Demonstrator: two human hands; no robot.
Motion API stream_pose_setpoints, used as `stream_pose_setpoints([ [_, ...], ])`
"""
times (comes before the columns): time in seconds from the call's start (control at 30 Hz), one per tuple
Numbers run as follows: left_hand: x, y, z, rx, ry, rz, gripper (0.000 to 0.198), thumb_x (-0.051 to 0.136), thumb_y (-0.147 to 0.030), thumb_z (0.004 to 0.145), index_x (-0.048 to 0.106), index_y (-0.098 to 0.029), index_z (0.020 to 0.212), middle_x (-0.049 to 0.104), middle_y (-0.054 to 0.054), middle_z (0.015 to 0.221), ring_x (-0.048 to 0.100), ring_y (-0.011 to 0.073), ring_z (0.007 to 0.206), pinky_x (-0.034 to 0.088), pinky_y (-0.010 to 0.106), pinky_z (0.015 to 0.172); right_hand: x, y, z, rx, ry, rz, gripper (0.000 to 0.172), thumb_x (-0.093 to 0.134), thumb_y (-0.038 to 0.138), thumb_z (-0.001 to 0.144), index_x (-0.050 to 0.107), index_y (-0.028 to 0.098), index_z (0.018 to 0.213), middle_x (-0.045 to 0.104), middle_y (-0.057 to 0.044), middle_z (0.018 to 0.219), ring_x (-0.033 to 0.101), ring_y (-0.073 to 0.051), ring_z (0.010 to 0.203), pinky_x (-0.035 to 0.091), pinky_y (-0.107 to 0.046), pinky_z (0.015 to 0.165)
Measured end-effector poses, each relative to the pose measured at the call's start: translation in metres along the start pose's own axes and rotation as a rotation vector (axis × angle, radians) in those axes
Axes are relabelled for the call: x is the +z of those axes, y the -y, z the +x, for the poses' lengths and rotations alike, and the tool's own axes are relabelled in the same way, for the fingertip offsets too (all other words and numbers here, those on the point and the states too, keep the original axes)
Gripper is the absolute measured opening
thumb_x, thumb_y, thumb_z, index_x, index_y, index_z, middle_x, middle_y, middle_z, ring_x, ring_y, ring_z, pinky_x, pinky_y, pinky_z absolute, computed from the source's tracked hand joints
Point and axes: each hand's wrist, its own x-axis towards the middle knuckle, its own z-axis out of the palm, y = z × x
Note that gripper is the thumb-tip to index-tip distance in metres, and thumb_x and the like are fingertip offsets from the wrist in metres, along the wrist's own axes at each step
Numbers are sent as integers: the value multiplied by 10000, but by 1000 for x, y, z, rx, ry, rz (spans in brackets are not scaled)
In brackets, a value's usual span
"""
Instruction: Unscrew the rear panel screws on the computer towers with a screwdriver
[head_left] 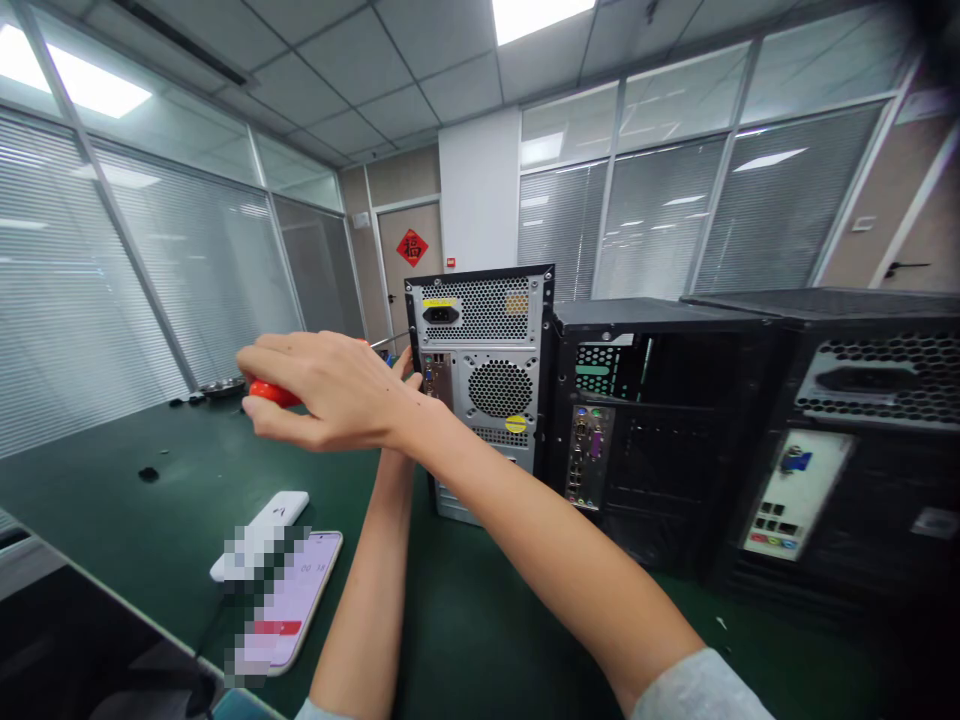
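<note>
My right hand (322,390) reaches across to the left and is closed round the red handle of a screwdriver (274,393). The thin shaft points right, towards the upper left edge of a silver-backed computer case (487,380) that stands upright on the green table (135,500). My left forearm rises from below, and my left hand (405,362) sits at the case's left rear edge. It is almost wholly hidden behind my right wrist, with only fingertips showing.
Two black computer cases (637,430) (847,450) stand to the right with their rear panels facing me. A phone (304,590) and a white device (270,515) lie near the front left. A metal dish (223,387) and a small black part (148,474) sit farther left.
</note>
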Motion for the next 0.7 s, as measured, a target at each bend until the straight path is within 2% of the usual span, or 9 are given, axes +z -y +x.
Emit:
stream_pose_setpoints([
  [0.17, -2, 4, -3, 51, 9, 41, 472, 469, -311, 853, 446, -281, 1323, 440, 3, 1418, 345, 224, 1348, 373, 344, 1077, 3, -1, 0, 0, 17, -38, 151, 358, 296, 923, 464, 188, 915, 556, 22, 898, 497, -111, 790, 363, -261, 690],
  [0.33, -2, 2, -4, 43, 7, 51, 462, 464, -317, 858, 451, -304, 1320, 445, -12, 1413, 363, 210, 1337, 369, 336, 1078, 5, -1, 1, -1, 26, -64, 199, 354, 324, 943, 471, 179, 1013, 525, 2, 943, 499, -106, 864, 362, -254, 678],
  [0.7, -1, 3, -1, 37, -6, 78, 454, 431, -287, 869, 446, -301, 1323, 462, -9, 1400, 370, 194, 1334, 357, 315, 1082, 12, -3, -4, -44, 67, -150, 318, 282, 391, 967, 477, 149, 1034, 492, -42, 938, 472, -134, 845, 361, -260, 688],
])
